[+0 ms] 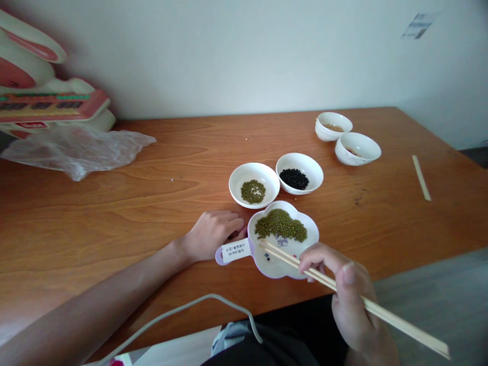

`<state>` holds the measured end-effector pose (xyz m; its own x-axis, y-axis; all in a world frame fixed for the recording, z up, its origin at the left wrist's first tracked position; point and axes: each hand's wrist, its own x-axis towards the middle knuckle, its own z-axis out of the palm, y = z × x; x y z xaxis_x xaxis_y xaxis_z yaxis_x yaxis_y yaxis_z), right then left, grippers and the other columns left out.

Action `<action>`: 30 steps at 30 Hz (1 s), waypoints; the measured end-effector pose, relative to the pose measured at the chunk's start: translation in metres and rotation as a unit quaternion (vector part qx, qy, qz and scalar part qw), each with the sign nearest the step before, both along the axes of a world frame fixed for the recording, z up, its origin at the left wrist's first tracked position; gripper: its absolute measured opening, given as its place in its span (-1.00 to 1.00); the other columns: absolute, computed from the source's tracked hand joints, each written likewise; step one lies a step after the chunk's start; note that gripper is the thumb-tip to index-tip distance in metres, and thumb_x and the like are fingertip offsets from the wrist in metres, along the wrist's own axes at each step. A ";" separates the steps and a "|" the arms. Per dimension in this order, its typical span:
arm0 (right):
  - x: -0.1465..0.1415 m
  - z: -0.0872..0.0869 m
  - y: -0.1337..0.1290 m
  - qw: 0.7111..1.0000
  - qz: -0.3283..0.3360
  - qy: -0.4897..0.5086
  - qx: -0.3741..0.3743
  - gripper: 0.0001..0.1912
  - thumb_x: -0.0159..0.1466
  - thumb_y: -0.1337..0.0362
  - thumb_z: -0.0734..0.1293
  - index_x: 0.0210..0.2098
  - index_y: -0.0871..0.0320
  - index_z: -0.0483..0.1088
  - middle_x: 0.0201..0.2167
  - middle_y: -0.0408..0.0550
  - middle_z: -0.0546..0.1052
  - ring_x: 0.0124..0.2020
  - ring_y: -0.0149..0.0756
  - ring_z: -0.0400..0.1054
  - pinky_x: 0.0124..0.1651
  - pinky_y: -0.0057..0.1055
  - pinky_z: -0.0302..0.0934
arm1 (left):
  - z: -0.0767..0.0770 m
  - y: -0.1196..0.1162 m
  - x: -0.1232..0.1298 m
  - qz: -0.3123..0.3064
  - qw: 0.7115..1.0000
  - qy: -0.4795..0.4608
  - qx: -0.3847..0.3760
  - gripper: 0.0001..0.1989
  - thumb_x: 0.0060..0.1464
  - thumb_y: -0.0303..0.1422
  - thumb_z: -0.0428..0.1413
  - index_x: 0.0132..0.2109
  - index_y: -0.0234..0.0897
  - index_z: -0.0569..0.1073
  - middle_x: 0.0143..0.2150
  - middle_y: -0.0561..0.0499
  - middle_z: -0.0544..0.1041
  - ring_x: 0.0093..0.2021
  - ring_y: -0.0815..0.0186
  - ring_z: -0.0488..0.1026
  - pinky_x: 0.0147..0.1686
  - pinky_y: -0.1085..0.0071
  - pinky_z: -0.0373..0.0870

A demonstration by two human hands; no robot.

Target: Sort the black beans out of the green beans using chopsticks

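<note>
My right hand (353, 295) is closed around a pair of wooden chopsticks (400, 317). Their tips rest inside a purple-rimmed, cloud-shaped dish (295, 249) with a labelled handle (235, 251), just below a heap of green mung beans (280, 224). A few small dark bits lie near the dish's lower left. My left hand (211, 234) lies on the table beside the dish's left edge, fingers curled in; its fingertips are partly hidden. Behind the dish stand a white bowl (236, 184) of mung beans and a white bowl (314, 175) of black beans.
Two more white bowls, one with tan contents (324, 133) and one with a few reddish bits (360, 158), stand back right. A wooden strip (421, 178) lies far right. At left are a plastic bag (87, 150) and a toy keyboard (57, 109). A cable (190, 304) crosses the front edge.
</note>
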<state>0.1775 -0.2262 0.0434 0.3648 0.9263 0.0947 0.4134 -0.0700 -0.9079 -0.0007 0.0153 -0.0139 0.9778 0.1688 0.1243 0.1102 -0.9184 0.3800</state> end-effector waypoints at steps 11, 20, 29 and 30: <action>-0.006 -0.004 0.009 0.999 -0.017 -0.008 0.027 -0.42 0.51 -0.07 -0.04 -0.27 0.07 0.47 -0.39 -0.10 0.52 -0.43 -0.34 0.35 -0.37 -0.36 0.15 | -0.002 -0.001 -0.001 0.005 1.000 0.004 0.017 -0.66 0.38 -0.33 -0.05 -0.40 -0.27 0.33 -0.41 0.05 0.46 -0.43 0.38 0.32 -0.41 0.40 0.14; -0.009 -0.004 0.006 0.998 -0.064 0.014 0.025 -0.33 0.48 -0.17 -0.05 -0.34 0.09 0.47 -0.44 -0.10 0.50 -0.45 -0.32 0.30 -0.38 -0.31 0.07 | -0.003 0.000 0.000 0.004 1.000 0.008 0.017 -0.65 0.40 -0.32 -0.07 -0.40 -0.27 0.33 -0.41 0.05 0.45 -0.43 0.39 0.30 -0.41 0.40 0.13; -0.007 -0.010 0.006 0.993 -0.105 0.003 0.055 -0.35 0.52 -0.04 -0.03 -0.39 0.09 0.51 -0.40 -0.07 0.58 -0.40 -0.32 0.39 -0.33 -0.32 0.14 | -0.004 0.000 -0.001 0.004 1.000 0.016 0.011 -0.67 0.38 -0.33 -0.06 -0.40 -0.28 0.33 -0.41 0.05 0.45 -0.41 0.39 0.31 -0.39 0.41 0.13; -0.008 -0.012 0.006 0.991 -0.119 0.001 0.060 -0.35 0.52 -0.03 -0.02 -0.41 0.09 0.52 -0.41 -0.07 0.58 -0.39 -0.32 0.40 -0.32 -0.32 0.15 | -0.003 0.000 -0.001 0.004 1.000 0.015 0.010 -0.67 0.38 -0.34 -0.06 -0.40 -0.28 0.33 -0.41 0.05 0.45 -0.41 0.39 0.31 -0.39 0.41 0.13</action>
